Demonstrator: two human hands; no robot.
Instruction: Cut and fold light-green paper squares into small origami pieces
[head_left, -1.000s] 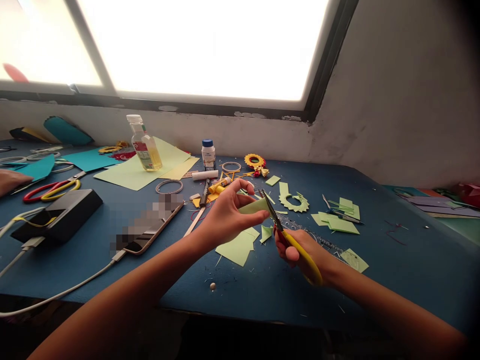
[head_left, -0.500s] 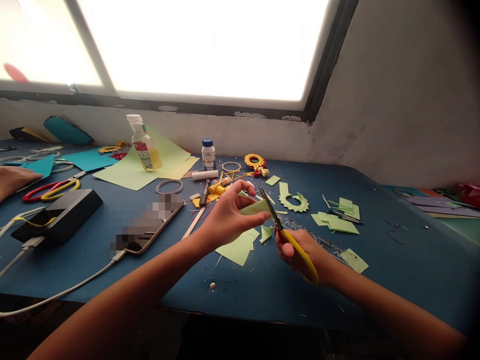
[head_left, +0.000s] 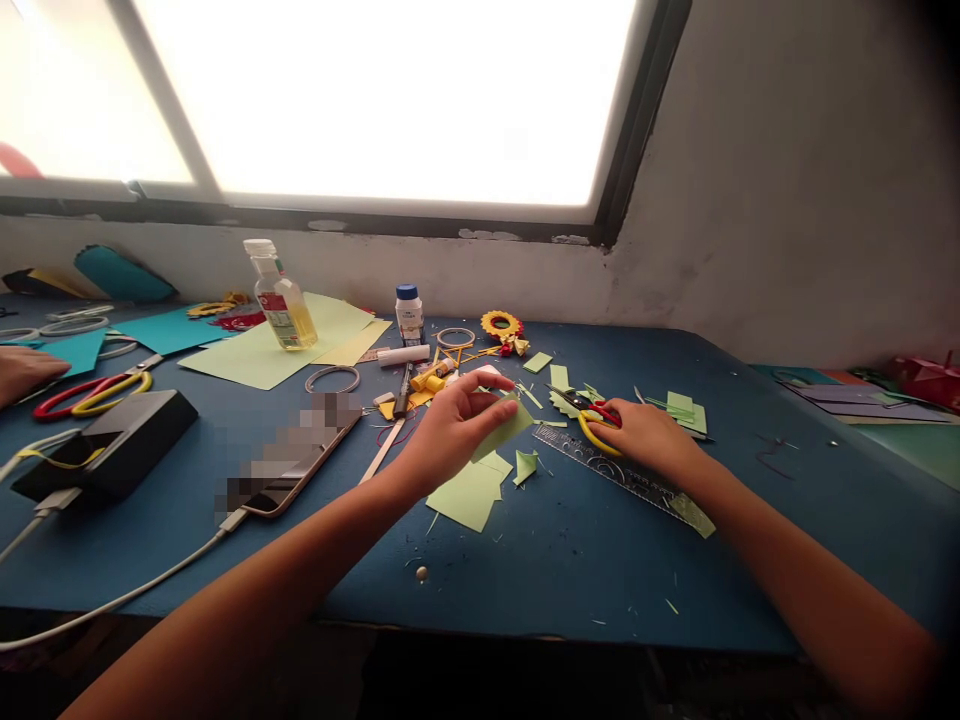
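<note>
My left hand (head_left: 454, 425) pinches a small piece of light green paper (head_left: 504, 425) between thumb and fingers, above the table. Further right, my right hand (head_left: 649, 438) is closed on the red and yellow handles of a pair of scissors (head_left: 598, 428). The scissors lie low at the table, blades pointing left over a light green paper ring (head_left: 562, 402), which they partly cover. A clear ruler (head_left: 600, 465) lies just below the scissors, partly under my right forearm. Beneath my left hand are light green paper sheets (head_left: 465, 497) and a folded green scrap (head_left: 526, 467).
Left of my arm lie a phone (head_left: 300, 460) on a white cable, a black box (head_left: 112, 440) and other scissors (head_left: 94, 392). A bottle (head_left: 281, 300) stands on green paper behind, near a white glue bottle (head_left: 409, 315). Another person's hand (head_left: 30, 372) rests at the far left.
My right hand has carried the scissors away from the paper, rightward and down to the table by the ring. My left hand still holds the green paper. The view has shifted slightly.
</note>
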